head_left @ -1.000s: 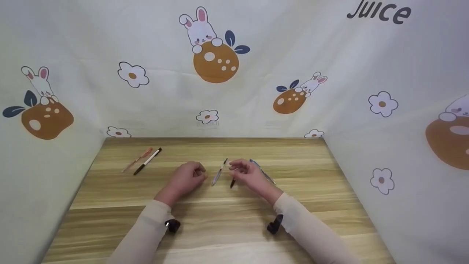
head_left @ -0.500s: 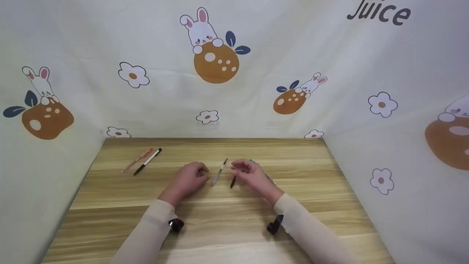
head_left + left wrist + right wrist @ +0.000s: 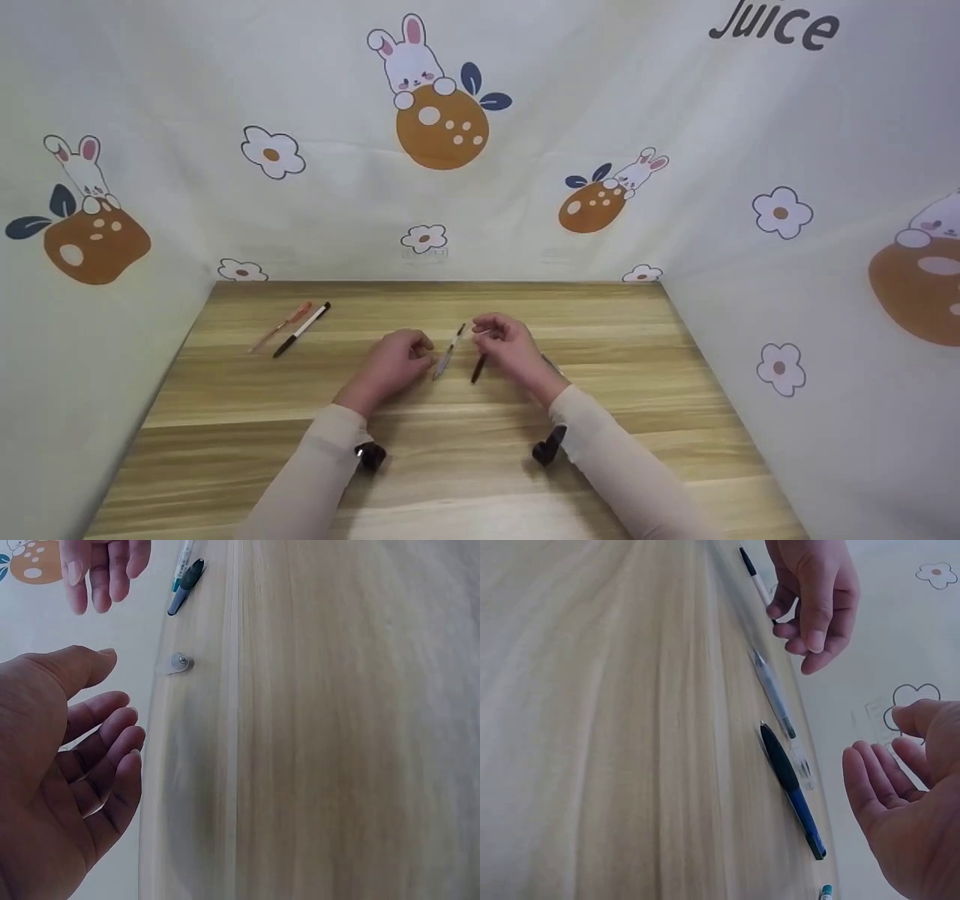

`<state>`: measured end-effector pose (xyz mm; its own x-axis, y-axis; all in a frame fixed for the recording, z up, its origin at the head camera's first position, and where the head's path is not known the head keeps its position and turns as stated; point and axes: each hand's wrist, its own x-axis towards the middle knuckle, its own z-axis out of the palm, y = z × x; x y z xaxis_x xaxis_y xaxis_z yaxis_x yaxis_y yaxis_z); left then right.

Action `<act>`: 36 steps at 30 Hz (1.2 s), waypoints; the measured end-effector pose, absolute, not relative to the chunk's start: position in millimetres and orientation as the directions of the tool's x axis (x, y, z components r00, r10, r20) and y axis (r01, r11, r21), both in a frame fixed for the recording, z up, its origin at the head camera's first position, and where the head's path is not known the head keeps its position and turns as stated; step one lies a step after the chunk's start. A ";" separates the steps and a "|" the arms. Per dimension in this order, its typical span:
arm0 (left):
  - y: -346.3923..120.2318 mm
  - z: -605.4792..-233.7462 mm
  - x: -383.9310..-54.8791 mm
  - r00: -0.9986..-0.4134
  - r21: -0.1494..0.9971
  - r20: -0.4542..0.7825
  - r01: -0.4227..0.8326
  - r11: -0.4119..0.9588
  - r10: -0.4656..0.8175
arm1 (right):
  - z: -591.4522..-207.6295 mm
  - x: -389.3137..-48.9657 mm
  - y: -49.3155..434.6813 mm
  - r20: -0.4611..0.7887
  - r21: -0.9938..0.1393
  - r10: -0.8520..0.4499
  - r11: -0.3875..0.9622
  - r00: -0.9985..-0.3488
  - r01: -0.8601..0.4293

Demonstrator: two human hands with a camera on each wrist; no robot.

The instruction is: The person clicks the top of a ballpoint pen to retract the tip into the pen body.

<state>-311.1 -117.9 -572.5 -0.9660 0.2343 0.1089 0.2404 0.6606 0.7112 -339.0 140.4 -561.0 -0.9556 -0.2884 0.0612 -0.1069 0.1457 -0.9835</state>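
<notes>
Pale cloth (image 3: 525, 67) hung round three sides of the woodgrain tabletop (image 3: 450, 480), printed w/ rabbits on oranges, flowers & the word "Juice" up at top right. On my remote feed I counted five pens, all lying on the wood. Far left, an orange pen (image 3: 281, 328) lay beside a white pen (image 3: 302, 330) w/ black ends, the two roughly parallel & well apart from the rest. Near the middle, btwn both hands, lay a clear pen (image 3: 449, 352); next to it on the right was a dark pen (image 3: 479, 367), which my R wrist cam showed w/ a black grip & blue barrel. No. 5, a teal-ended pen (image 3: 826, 892), was mostly covered by the right hand (image 3: 510, 349) in head view. That hand hung over the dark pen's far end as seen from above, but its own wrist cam put it clear of the pen, fingers loosely bent, thumb & fingertips apart. The left hand (image 3: 394, 360) was just beside the clear pen, also loose, w/ a gap btwn thumb & fingers; exact ht. above the wood I couldn't tell. Both arms wore pale sleeves (image 3: 307, 472), w/ small black cams (image 3: 370, 456) at the wrists.
</notes>
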 end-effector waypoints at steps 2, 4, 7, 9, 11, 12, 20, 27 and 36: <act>-115.6 -573.2 -313.0 -0.968 0.712 0.095 0.228 0.664 0.231 | -560.9 -343.5 139.5 0.064 -0.982 -0.277 0.154 -0.959 -0.110; -113.4 -574.0 -315.0 -0.972 0.711 0.078 0.210 0.671 0.222 | -560.9 -348.9 138.0 0.064 -0.981 -0.259 0.163 -0.964 -0.109; -110.2 -575.0 -318.1 -0.976 0.712 0.059 0.190 0.676 0.211 | -560.1 -357.7 135.2 0.063 -0.982 -0.234 0.159 -0.970 -0.102; -107.9 -576.0 -320.0 -0.976 0.713 0.057 0.188 0.675 0.212 | -560.1 -363.6 133.1 0.057 -0.986 -0.219 0.143 -0.974 -0.090; -105.5 -576.8 -320.9 -0.974 0.721 0.058 0.191 0.666 0.217 | -560.2 -368.5 131.8 0.041 -0.989 -0.210 0.130 -0.977 -0.070; -104.2 -577.3 -321.1 -0.974 0.723 0.059 0.194 0.662 0.221 | -560.7 -370.5 131.4 0.032 -0.990 -0.205 0.130 -0.978 -0.060; -96.1 -581.1 -323.3 -0.970 0.711 0.078 0.216 0.670 0.231 | -566.7 -379.2 132.1 0.004 -0.988 -0.202 0.147 -0.979 -0.035; -91.9 -580.8 -323.0 -0.973 0.697 0.062 0.201 0.689 0.221 | -569.7 -379.5 131.7 0.015 -0.988 -0.209 0.148 -0.978 -0.047; -85.5 -583.8 -324.5 -0.967 0.677 0.104 0.240 0.696 0.232 | -572.1 -378.1 132.2 0.031 -0.991 -0.220 0.118 -0.975 -0.058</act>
